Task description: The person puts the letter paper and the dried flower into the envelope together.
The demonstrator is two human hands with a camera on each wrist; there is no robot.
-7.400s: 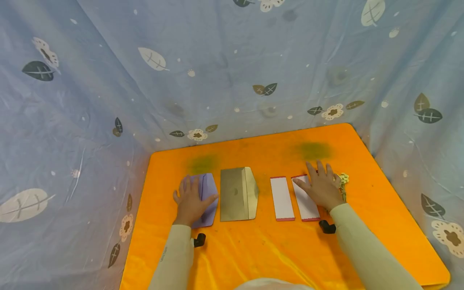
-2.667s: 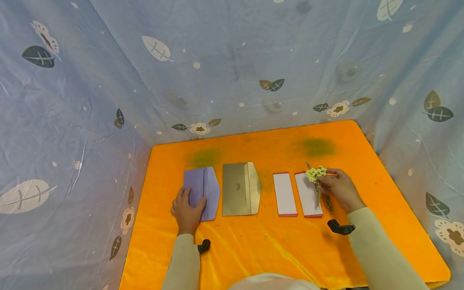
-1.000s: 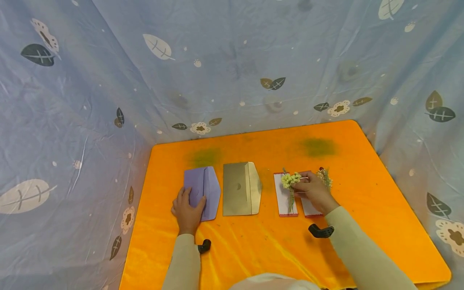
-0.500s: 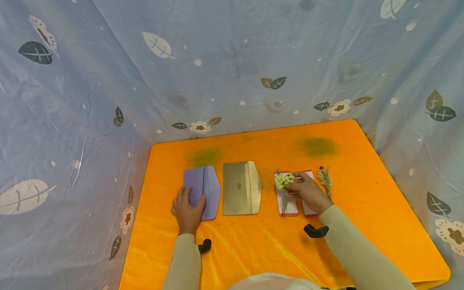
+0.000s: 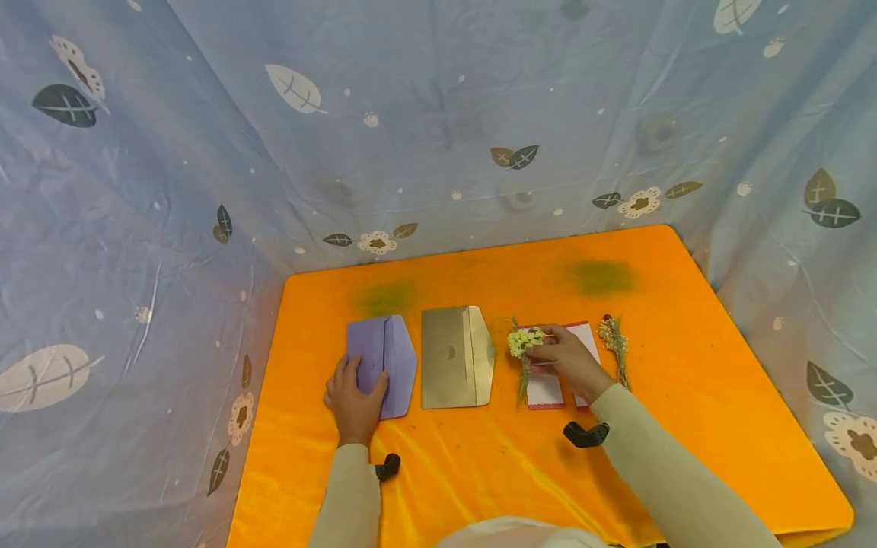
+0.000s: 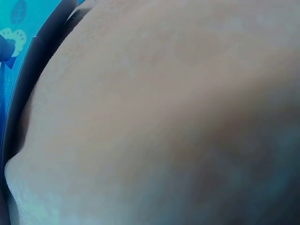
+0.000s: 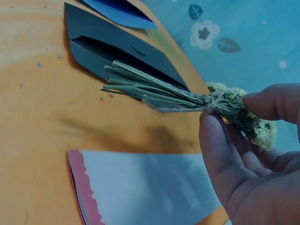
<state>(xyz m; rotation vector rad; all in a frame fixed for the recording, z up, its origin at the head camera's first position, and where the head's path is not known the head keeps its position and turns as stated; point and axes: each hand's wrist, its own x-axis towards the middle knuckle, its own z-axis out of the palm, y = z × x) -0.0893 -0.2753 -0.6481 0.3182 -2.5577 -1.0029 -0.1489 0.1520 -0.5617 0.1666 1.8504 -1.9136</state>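
Two cards (image 5: 545,392) peek from under right hand (image 5: 574,361) (pinching flowers (image 5: 522,342)), left hand (image 5: 356,399) relaxed on envelope (image 5: 400,365).

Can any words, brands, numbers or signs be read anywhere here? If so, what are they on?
No text can be read.
Purple envelope and gold envelope: no lettering visible.
White cards: no lettering on the parts that show.
Flower bunch in the right hand: no tag visible.
Curtain: leaf and flower pictures, no words.
Black wrist devices: too small to tell.
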